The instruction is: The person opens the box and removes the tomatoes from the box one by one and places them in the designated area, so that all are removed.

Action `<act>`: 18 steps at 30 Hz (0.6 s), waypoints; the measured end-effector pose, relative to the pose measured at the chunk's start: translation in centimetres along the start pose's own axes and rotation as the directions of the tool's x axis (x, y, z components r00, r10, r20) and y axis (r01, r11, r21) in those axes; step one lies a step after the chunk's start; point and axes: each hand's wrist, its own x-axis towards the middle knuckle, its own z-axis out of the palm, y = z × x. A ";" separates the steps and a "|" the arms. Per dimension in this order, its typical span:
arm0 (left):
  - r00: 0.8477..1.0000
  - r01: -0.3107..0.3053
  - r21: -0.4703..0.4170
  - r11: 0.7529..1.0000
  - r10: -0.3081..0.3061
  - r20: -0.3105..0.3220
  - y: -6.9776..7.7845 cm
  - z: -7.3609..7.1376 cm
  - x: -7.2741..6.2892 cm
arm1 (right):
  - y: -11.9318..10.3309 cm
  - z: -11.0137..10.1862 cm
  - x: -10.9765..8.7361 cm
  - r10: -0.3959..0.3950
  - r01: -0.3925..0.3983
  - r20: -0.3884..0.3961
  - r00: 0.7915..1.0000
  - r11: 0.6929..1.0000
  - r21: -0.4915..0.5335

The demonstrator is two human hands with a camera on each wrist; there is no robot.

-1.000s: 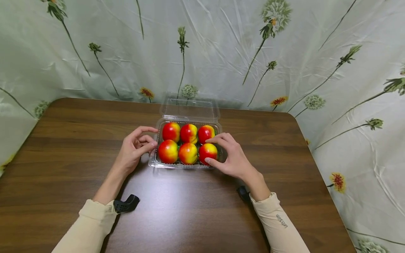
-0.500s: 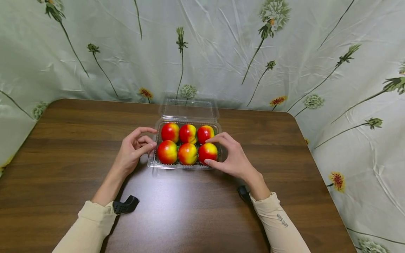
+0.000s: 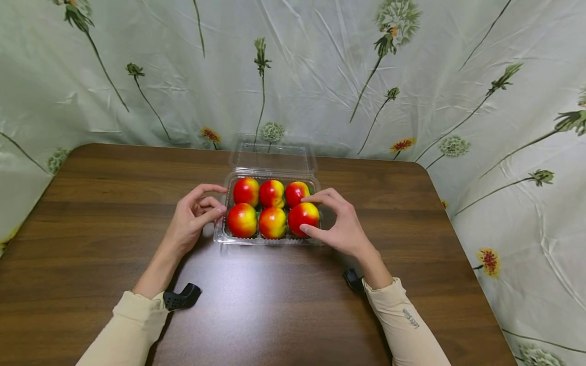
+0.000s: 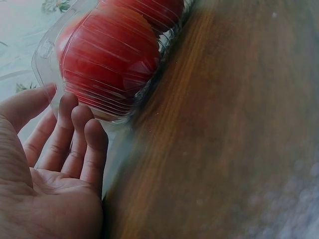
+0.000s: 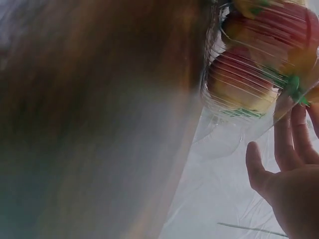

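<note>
Fruit (image 3: 303,221), red and yellow, sits just below the frame's middle, pinched between thumb and fingers of the right hand (image 3: 341,223) I follow remotely. My left hand (image 3: 194,216), fingers relaxed, touches the clear box (image 3: 265,241) at its left edge. I see five more fruits (image 3: 242,220) inside; the lid (image 3: 274,157) tips back toward the upper centre.

Flowered cloth (image 3: 316,101) hangs behind a wood-grain table (image 3: 274,295), perhaps in a home.
</note>
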 end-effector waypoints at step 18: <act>1.000 -0.003 0.007 1.000 0.003 -0.001 0.0 0.0 0.0 | -0.5 -0.7 0.2 0.021 0.032 -0.219 0.976 0.971 0.236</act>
